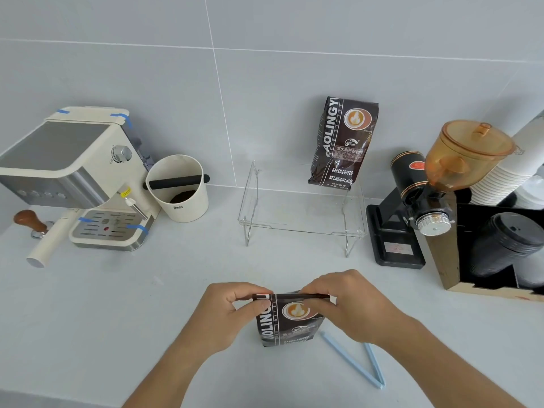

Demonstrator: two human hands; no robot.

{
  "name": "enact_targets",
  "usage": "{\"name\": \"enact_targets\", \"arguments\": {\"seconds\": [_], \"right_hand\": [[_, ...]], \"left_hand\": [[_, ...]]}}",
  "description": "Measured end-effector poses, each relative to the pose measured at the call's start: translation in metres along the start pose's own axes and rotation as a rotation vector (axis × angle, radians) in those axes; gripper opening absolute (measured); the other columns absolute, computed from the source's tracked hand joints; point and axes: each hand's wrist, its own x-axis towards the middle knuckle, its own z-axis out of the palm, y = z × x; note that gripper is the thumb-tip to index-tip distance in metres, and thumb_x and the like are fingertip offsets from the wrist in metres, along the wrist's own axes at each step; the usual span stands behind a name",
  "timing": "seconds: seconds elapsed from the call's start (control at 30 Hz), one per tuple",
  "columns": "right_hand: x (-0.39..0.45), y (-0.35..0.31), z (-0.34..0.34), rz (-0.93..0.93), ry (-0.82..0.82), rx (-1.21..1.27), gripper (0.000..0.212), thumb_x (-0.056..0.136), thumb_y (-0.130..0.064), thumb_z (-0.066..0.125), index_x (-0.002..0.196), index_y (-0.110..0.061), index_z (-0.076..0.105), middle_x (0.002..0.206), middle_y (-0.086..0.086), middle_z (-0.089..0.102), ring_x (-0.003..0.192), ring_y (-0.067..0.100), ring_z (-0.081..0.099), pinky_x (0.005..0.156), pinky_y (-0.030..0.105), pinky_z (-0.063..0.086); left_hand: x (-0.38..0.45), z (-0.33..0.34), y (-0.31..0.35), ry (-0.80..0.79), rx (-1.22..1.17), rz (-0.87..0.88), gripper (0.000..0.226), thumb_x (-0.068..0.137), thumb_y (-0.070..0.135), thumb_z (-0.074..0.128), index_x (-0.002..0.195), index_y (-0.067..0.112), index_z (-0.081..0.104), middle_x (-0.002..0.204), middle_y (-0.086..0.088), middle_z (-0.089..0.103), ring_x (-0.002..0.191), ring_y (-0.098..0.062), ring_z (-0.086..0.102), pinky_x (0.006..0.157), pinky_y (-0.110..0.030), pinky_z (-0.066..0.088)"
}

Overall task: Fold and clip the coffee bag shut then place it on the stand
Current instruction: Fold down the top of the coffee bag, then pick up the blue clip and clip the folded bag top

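Note:
A dark brown coffee bag (287, 322) stands upright on the white counter near the front edge. My left hand (226, 313) pinches its top left corner and my right hand (353, 304) pinches its top right, where the top edge is folded over. A light blue bag clip (357, 362) lies spread in a V on the counter, just right of the bag and under my right forearm. The clear acrylic stand (300, 228) sits behind, mid-counter. A second, identical coffee bag (343, 142) stands on its back right part, leaning on the wall.
An espresso machine (73, 178) with a tamper (31, 222) and a white knock box (179, 189) fill the left. A black grinder with an amber hopper (426, 195) and a box of cups and lids (500, 231) stand at the right.

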Motion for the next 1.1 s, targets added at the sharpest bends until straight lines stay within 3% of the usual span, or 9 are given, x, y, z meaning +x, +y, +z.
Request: {"name": "enact_targets", "arguments": {"seconds": [0.13,0.23,0.33,0.53,0.63,0.7,0.8,0.9,1.1], "right_hand": [[-0.004,0.006,-0.009,-0.096,-0.062,-0.053,0.022,0.094,-0.027,0.053,0.108,-0.027,0.069,0.091,-0.01,0.077,0.072,0.011,0.066,0.065,0.023,0.052],[-0.004,0.013,-0.009,-0.076,0.035,0.009,0.019,0.091,-0.033,0.058,0.098,-0.025,0.073,0.082,-0.01,0.078,0.065,0.01,0.066,0.059,0.025,0.052],[-0.006,0.018,-0.005,-0.016,0.107,0.086,0.009,0.087,-0.021,0.068,0.091,-0.023,0.077,0.08,-0.01,0.078,0.064,0.007,0.067,0.056,0.013,0.048],[-0.025,0.03,0.011,0.185,0.292,0.301,0.018,0.082,-0.007,0.073,0.091,-0.023,0.077,0.086,-0.03,0.073,0.078,-0.005,0.07,0.069,0.002,0.047],[-0.041,0.054,0.019,0.399,0.352,0.287,0.024,0.083,-0.008,0.072,0.09,-0.032,0.073,0.079,-0.018,0.075,0.077,-0.005,0.068,0.069,0.0,0.046],[-0.053,0.076,0.03,0.559,0.283,0.174,0.015,0.085,-0.014,0.07,0.094,-0.026,0.074,0.08,-0.016,0.071,0.076,-0.001,0.067,0.066,0.002,0.045],[-0.073,0.106,0.05,0.792,0.081,0.013,0.015,0.087,-0.027,0.064,0.101,-0.024,0.07,0.082,-0.012,0.067,0.079,0.01,0.064,0.071,0.02,0.047],[-0.091,0.123,0.07,0.973,-0.067,-0.028,0.005,0.085,-0.032,0.06,0.089,-0.029,0.061,0.089,-0.006,0.068,0.08,0.017,0.063,0.065,0.025,0.049],[-0.102,0.128,0.091,1.018,-0.06,-0.107,0.017,0.085,-0.03,0.052,0.07,-0.022,0.049,0.076,0.0,0.06,0.07,0.023,0.058,0.052,0.029,0.041]], "left_hand": [[-0.004,0.0,-0.004,0.031,0.044,0.055,0.027,0.08,0.011,0.074,0.077,0.037,0.078,0.081,0.022,0.076,0.083,-0.002,0.07,0.074,-0.012,0.051],[-0.003,0.001,-0.005,0.035,0.042,0.069,0.021,0.081,0.009,0.074,0.079,0.03,0.078,0.081,0.019,0.077,0.082,-0.003,0.071,0.073,-0.012,0.05],[-0.002,0.003,-0.007,0.044,0.031,0.07,0.021,0.081,0.008,0.074,0.079,0.028,0.079,0.081,0.018,0.077,0.081,-0.005,0.071,0.074,-0.014,0.052],[0.002,0.0,-0.016,0.067,0.048,0.081,0.016,0.082,0.01,0.073,0.085,0.025,0.078,0.085,0.016,0.077,0.083,-0.008,0.071,0.078,-0.018,0.054],[0.004,0.001,-0.02,0.072,0.016,0.069,0.009,0.08,0.019,0.072,0.087,0.022,0.078,0.086,0.014,0.078,0.083,-0.008,0.071,0.078,-0.018,0.054],[0.004,0.001,-0.02,0.074,-0.002,0.078,0.011,0.079,0.022,0.069,0.086,0.022,0.077,0.085,0.013,0.078,0.082,-0.008,0.071,0.077,-0.015,0.052],[0.007,0.001,-0.023,0.078,-0.008,0.098,0.011,0.082,0.011,0.072,0.086,0.02,0.077,0.086,0.012,0.077,0.079,-0.007,0.07,0.075,-0.01,0.05],[0.009,0.002,-0.026,0.081,-0.015,0.081,0.015,0.083,0.005,0.071,0.085,0.018,0.077,0.085,0.01,0.078,0.078,-0.006,0.071,0.074,-0.008,0.049],[0.012,0.004,-0.028,0.095,-0.076,0.023,0.019,0.072,0.034,0.071,0.086,0.024,0.077,0.086,0.008,0.078,0.081,-0.006,0.072,0.075,-0.012,0.051]]}}
